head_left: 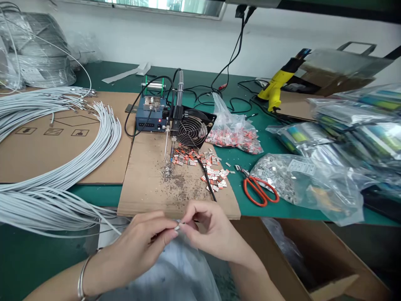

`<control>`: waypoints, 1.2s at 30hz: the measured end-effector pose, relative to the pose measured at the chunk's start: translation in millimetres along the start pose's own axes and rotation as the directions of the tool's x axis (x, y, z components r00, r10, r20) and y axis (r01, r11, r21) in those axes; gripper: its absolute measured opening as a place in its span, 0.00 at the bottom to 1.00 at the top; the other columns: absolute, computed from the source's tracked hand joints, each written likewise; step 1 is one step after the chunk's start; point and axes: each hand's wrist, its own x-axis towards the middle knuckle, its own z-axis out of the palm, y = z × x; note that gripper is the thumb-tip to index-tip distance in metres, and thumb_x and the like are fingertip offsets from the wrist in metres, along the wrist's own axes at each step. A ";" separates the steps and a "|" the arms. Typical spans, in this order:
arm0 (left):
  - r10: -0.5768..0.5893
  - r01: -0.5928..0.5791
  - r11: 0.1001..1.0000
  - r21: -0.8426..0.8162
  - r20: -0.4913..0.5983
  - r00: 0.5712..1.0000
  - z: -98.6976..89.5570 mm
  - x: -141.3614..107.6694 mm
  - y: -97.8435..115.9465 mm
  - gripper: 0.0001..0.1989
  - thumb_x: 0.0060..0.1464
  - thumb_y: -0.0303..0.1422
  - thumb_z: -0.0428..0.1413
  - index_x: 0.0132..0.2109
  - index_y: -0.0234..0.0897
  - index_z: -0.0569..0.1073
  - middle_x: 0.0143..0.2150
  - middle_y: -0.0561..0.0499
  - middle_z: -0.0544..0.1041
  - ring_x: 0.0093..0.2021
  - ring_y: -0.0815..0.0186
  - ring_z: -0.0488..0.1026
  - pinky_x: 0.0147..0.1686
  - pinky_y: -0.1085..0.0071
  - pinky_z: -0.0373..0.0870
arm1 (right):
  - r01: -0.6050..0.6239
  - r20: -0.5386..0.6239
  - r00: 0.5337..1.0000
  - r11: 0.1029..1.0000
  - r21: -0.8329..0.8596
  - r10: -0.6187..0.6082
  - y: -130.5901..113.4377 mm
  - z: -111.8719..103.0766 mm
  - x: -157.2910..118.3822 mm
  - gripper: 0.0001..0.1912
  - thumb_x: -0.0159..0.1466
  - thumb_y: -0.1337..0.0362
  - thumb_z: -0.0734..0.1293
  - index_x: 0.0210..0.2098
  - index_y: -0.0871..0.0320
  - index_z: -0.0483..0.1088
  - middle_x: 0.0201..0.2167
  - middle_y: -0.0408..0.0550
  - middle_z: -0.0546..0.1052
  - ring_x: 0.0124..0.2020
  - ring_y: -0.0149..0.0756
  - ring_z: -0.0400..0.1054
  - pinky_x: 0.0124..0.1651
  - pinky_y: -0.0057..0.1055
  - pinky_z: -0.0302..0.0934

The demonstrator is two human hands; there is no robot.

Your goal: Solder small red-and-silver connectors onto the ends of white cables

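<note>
Low at the front edge of the bench, my left hand (140, 238) pinches a thin grey cable (177, 228) close to its end. The thumb and forefinger of my right hand (211, 232) are closed at the cable's tip, touching it just beside the left fingertips. Fine details of the tip are hidden by the fingers. One grey strand runs from the bundle at the left toward my left hand. Ahead of both hands lies a cardboard sheet (150, 188), with a soldering iron (179, 94) clamped upright over it and small orange-and-silver connector pieces (216, 177) scattered there.
A blue soldering station (148, 115) and black fan (191, 130) stand behind. Bundled grey cables (84, 163) cover the left side. Rightward lie orange-handled scissors (260, 190), a bag of metal parts (277, 175), and a yellow heat gun (275, 88). An open carton (326, 255) sits below.
</note>
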 end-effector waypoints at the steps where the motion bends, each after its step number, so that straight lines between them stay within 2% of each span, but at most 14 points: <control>1: 0.025 -0.023 0.999 0.035 -0.045 0.999 1.3 -0.4 -0.7 0.11 0.62 0.31 0.45 0.37 0.36 0.72 0.26 0.53 0.64 0.27 0.71 0.63 0.29 0.75 0.59 | -0.002 -0.040 0.999 0.998 0.066 0.005 2.7 4.1 1.9 0.09 0.53 0.67 0.68 0.21 0.59 0.62 0.16 0.39 0.62 0.18 0.26 0.53 0.20 0.24 0.48; 4: 0.048 -0.045 0.999 0.020 -0.139 0.989 5.9 -0.4 -4.2 0.10 0.61 0.31 0.47 0.41 0.37 0.72 0.26 0.53 0.65 0.27 0.70 0.64 0.29 0.75 0.60 | 0.040 -0.153 0.988 0.924 0.381 0.020 12.3 17.7 8.0 0.16 0.54 0.59 0.69 0.20 0.57 0.57 0.13 0.36 0.58 0.14 0.24 0.48 0.17 0.22 0.44; 7: -0.040 0.016 0.980 -0.197 -0.117 0.992 8.0 1.4 -7.7 0.10 0.60 0.34 0.48 0.41 0.37 0.74 0.26 0.53 0.66 0.24 0.72 0.67 0.25 0.77 0.62 | 0.211 -0.365 0.930 0.764 0.610 0.034 18.0 23.4 10.6 0.21 0.59 0.56 0.67 0.20 0.56 0.52 0.12 0.33 0.50 0.14 0.24 0.41 0.16 0.22 0.43; 9: -0.106 0.072 0.928 -0.364 -0.073 0.992 7.1 2.6 -9.1 0.12 0.60 0.36 0.48 0.40 0.35 0.74 0.27 0.52 0.67 0.22 0.73 0.68 0.22 0.78 0.63 | 0.269 -0.436 0.900 0.808 0.524 -0.017 18.4 20.7 8.7 0.17 0.59 0.59 0.67 0.22 0.57 0.56 0.14 0.35 0.54 0.16 0.26 0.45 0.19 0.22 0.46; 12: -0.106 0.077 0.899 -0.431 -0.043 0.993 3.8 3.1 -9.4 0.13 0.60 0.36 0.49 0.39 0.35 0.75 0.25 0.53 0.66 0.20 0.74 0.67 0.22 0.78 0.64 | 0.186 -0.274 0.954 0.955 0.230 -0.120 15.4 11.8 1.7 0.07 0.56 0.64 0.70 0.33 0.57 0.69 0.22 0.41 0.66 0.21 0.28 0.55 0.23 0.25 0.51; 14: -0.058 0.040 0.937 -0.346 -0.041 0.997 1.9 3.0 -8.1 0.13 0.61 0.35 0.48 0.37 0.35 0.75 0.23 0.54 0.65 0.22 0.73 0.67 0.24 0.78 0.63 | 0.171 -0.203 0.967 0.982 0.078 -0.152 11.6 5.9 -2.7 0.08 0.55 0.67 0.70 0.35 0.57 0.71 0.24 0.42 0.67 0.23 0.29 0.57 0.24 0.26 0.51; 19: 0.077 -0.075 0.997 0.023 -0.075 0.994 0.1 3.1 -1.9 0.11 0.62 0.30 0.46 0.39 0.35 0.73 0.25 0.52 0.66 0.27 0.70 0.63 0.28 0.75 0.59 | 0.167 -0.159 0.970 0.978 -0.128 -0.186 2.6 -3.8 -6.4 0.04 0.56 0.72 0.67 0.26 0.59 0.72 0.21 0.42 0.68 0.22 0.29 0.58 0.23 0.26 0.51; 23: 0.027 -0.029 0.998 -0.054 -0.044 0.999 2.4 4.1 -0.9 0.12 0.61 0.32 0.47 0.37 0.34 0.73 0.24 0.52 0.65 0.27 0.71 0.64 0.27 0.76 0.59 | 0.227 -0.188 0.952 0.970 -0.088 -0.240 7.5 1.5 -6.3 0.05 0.56 0.71 0.67 0.24 0.59 0.70 0.19 0.42 0.67 0.21 0.29 0.58 0.23 0.26 0.52; 26: -0.121 0.122 0.911 -0.394 0.028 0.992 8.2 7.2 -4.3 0.14 0.60 0.38 0.48 0.35 0.33 0.73 0.21 0.54 0.65 0.21 0.73 0.64 0.21 0.79 0.60 | 0.323 -0.351 0.883 0.946 -0.024 -0.310 18.8 18.9 -5.5 0.07 0.56 0.72 0.67 0.23 0.59 0.67 0.18 0.41 0.65 0.20 0.29 0.57 0.21 0.26 0.52; 29: -0.203 0.217 0.734 -0.643 0.097 0.974 14.3 11.1 -7.2 0.18 0.56 0.44 0.51 0.35 0.31 0.72 0.17 0.55 0.64 0.17 0.74 0.64 0.17 0.80 0.59 | 0.470 -0.490 0.693 0.847 -0.250 -0.529 28.6 37.1 -4.8 0.10 0.55 0.79 0.65 0.30 0.57 0.69 0.18 0.40 0.65 0.20 0.29 0.57 0.23 0.27 0.53; 31: -0.219 0.221 0.680 -0.699 0.093 0.971 16.0 11.9 -7.7 0.18 0.54 0.45 0.53 0.33 0.31 0.71 0.16 0.56 0.64 0.16 0.74 0.64 0.17 0.81 0.60 | 0.520 -0.469 0.580 0.746 -0.416 -0.666 30.4 41.4 -4.9 0.15 0.54 0.82 0.64 0.35 0.57 0.69 0.19 0.40 0.67 0.20 0.29 0.58 0.24 0.28 0.52; 32: -0.226 0.213 0.670 -0.711 0.078 0.971 15.9 11.3 -7.8 0.18 0.53 0.45 0.54 0.33 0.31 0.70 0.17 0.55 0.64 0.16 0.74 0.65 0.17 0.81 0.61 | 0.528 -0.442 0.584 0.733 -0.430 -0.680 29.6 40.3 -5.2 0.16 0.54 0.82 0.64 0.36 0.57 0.69 0.20 0.41 0.67 0.20 0.29 0.58 0.25 0.28 0.53; 33: -0.233 0.207 0.666 -0.716 0.063 0.970 15.2 10.2 -8.0 0.18 0.53 0.45 0.54 0.33 0.31 0.70 0.18 0.55 0.65 0.17 0.74 0.65 0.18 0.81 0.62 | 0.518 -0.420 0.632 0.758 -0.396 -0.651 27.8 37.0 -5.6 0.14 0.55 0.81 0.65 0.35 0.56 0.69 0.20 0.41 0.67 0.21 0.30 0.59 0.25 0.29 0.53; 36: -0.225 0.212 0.676 -0.705 0.076 0.971 10.8 4.9 -9.5 0.18 0.54 0.45 0.53 0.33 0.31 0.69 0.21 0.53 0.67 0.18 0.73 0.67 0.19 0.80 0.63 | 0.383 -0.313 0.850 0.905 -0.187 -0.424 19.0 20.1 -6.9 0.10 0.56 0.72 0.69 0.36 0.54 0.69 0.23 0.41 0.68 0.23 0.30 0.59 0.25 0.27 0.54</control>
